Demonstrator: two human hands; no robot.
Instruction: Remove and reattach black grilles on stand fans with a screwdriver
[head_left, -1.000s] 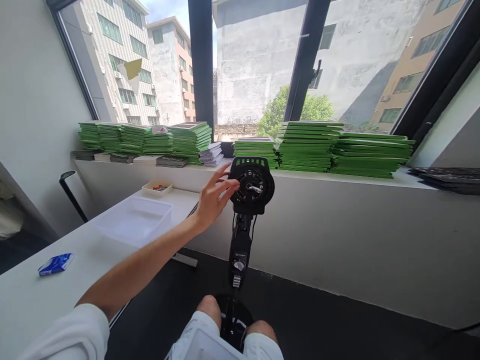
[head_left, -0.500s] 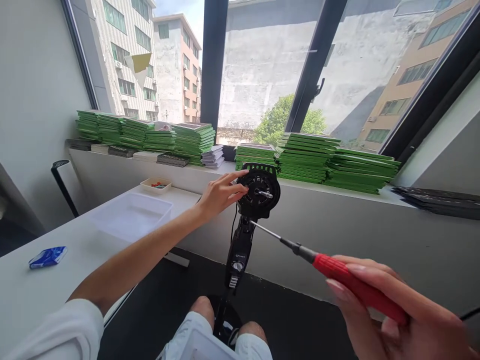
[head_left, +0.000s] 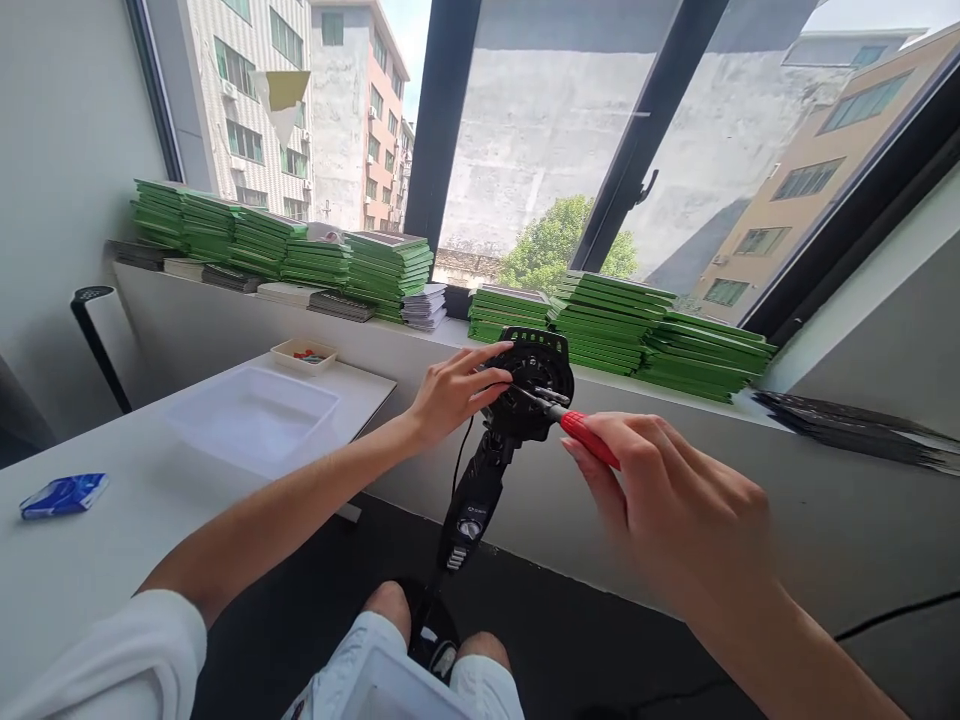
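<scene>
A black fan-like device stands upright in front of me, its round head (head_left: 536, 385) facing me above a black stem (head_left: 472, 500) with a silver knob. My left hand (head_left: 457, 388) reaches to the left side of the head, thumb and index finger touching it; whether it pinches some small part there is too small to tell. In my right hand (head_left: 667, 480) is a screwdriver with a red handle (head_left: 589, 438). Its shaft crosses the front of the head, and the tip lies close to my left fingertips, near the metal spindle.
On the white table (head_left: 135, 540) at left are a clear plastic bin (head_left: 259, 415), a small tray (head_left: 304, 358) of small parts and a blue packet (head_left: 64, 496). Green stacks (head_left: 611, 325) line the windowsill. A translucent container (head_left: 397, 690) rests on my lap.
My right hand has moved left and up, bringing the screwdriver from below the round head to its front. My left hand remains at the head's left side. The view has shifted slightly.
</scene>
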